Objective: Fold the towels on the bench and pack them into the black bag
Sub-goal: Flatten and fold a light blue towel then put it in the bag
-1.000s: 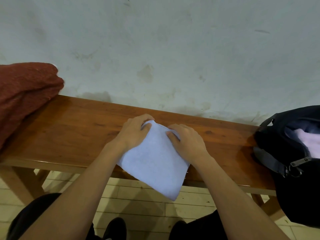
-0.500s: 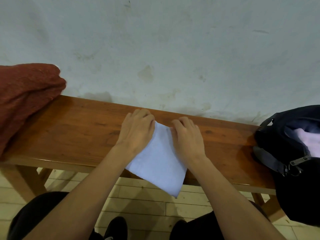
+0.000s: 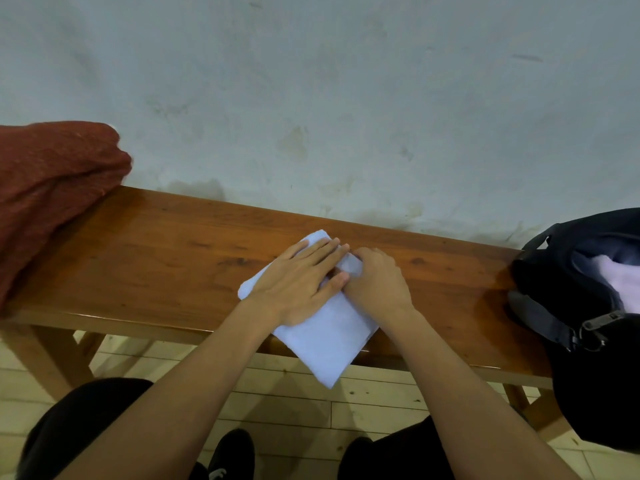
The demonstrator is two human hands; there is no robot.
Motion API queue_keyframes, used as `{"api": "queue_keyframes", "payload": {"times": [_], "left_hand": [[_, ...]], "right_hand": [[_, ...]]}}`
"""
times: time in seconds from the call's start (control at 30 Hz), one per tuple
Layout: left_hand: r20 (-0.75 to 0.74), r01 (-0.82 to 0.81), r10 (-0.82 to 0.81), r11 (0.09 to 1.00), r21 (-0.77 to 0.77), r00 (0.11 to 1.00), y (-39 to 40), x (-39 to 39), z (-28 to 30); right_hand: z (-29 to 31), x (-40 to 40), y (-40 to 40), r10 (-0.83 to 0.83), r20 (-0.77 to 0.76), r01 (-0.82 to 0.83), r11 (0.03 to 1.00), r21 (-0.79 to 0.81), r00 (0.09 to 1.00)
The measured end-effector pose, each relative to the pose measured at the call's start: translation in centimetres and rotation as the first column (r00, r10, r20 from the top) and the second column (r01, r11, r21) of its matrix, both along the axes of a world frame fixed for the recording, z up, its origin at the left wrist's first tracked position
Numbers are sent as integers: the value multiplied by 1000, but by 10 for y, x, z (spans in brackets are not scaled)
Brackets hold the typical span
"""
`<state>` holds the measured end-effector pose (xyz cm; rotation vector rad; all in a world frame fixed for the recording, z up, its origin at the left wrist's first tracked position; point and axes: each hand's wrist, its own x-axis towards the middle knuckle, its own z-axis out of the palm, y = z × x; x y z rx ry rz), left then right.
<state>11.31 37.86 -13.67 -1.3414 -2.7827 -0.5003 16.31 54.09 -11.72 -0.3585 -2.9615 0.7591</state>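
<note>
A folded white towel lies on the wooden bench, its near corner hanging over the front edge. My left hand lies flat on the towel with straight fingers pressing it down. My right hand sits beside it at the towel's right edge, fingers curled over and gripping a fold of the cloth. At the bench's right end stands the black bag, open at the top, with a pale towel showing inside.
A rust-red towel is heaped at the bench's left end. A stained pale wall stands right behind the bench. Below the front edge are light floor tiles, my dark trousers and black shoes.
Both hands moved back along the towel toward the wall. My left hand flattened out over the cloth, and my right hand curled onto the towel's right edge.
</note>
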Motion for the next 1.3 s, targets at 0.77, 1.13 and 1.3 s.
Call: {"api": "queue_keyframes", "payload": {"times": [0.77,1.13,1.3], "left_hand": [[-18,-495,497,866,78,867,-1,25,18],[616,-555,199,691,464,762,-2,18,18],[720,-707,254,555,438,646,-3,15,21]], "right_hand": [[17,7,22,-228,97,239,964,-119,969],[29,9,30,-343,147,356,693,-627,928],[31,11,31,-292,262,391,633,-668,920]]}}
